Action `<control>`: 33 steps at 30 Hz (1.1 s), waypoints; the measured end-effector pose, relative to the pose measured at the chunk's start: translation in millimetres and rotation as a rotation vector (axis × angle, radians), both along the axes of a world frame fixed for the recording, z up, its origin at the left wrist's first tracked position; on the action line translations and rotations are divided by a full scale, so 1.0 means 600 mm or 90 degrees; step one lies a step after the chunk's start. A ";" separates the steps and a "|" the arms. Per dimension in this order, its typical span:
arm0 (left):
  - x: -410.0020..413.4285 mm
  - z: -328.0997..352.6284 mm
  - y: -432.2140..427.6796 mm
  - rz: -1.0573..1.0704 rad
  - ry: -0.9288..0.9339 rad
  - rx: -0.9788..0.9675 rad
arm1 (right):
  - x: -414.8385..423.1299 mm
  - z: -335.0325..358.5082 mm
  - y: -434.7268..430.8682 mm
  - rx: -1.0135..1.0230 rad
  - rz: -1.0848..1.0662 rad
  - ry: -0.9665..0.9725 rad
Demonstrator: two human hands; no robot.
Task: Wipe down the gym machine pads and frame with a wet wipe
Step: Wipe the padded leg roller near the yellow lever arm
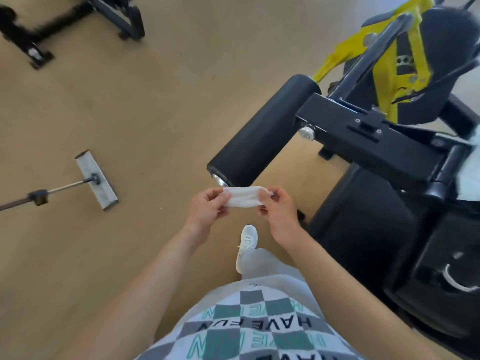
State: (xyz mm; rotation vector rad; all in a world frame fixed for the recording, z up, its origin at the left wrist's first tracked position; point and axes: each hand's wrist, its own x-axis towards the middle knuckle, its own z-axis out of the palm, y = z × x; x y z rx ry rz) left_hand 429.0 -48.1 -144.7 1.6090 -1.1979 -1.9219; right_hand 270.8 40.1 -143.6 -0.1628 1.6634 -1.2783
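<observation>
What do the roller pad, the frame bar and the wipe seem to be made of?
The roller pad is likely foam under a matte black vinyl or rubber skin, smooth with a soft sheen. The frame bar is probably painted steel: glossy black, with sharp edges and bolt heads. The wipe looks like thin white nonwoven fabric, limp and creased.

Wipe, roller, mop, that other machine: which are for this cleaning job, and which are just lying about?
For the job: wipe, pinched between left hand and right hand; roller; frame.
Lying about: mop on the floor; other machine.
</observation>
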 end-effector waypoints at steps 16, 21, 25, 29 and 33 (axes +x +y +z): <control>-0.059 -0.084 -0.231 -0.254 -0.245 -0.269 | -0.020 -0.083 -0.151 0.169 0.042 0.202; -0.044 -0.077 -0.265 -0.369 -0.185 -0.486 | 0.009 -0.056 -0.149 0.188 -0.068 0.369; -0.039 -0.093 -0.290 -0.516 -0.065 -0.698 | 0.059 -0.030 -0.166 0.172 -0.126 0.475; -0.042 -0.125 -0.311 -0.679 0.050 -0.767 | 0.118 -0.066 -0.193 0.217 -0.100 0.499; -0.045 -0.126 -0.325 -0.718 0.059 -0.707 | 0.152 -0.085 -0.212 0.257 -0.205 0.528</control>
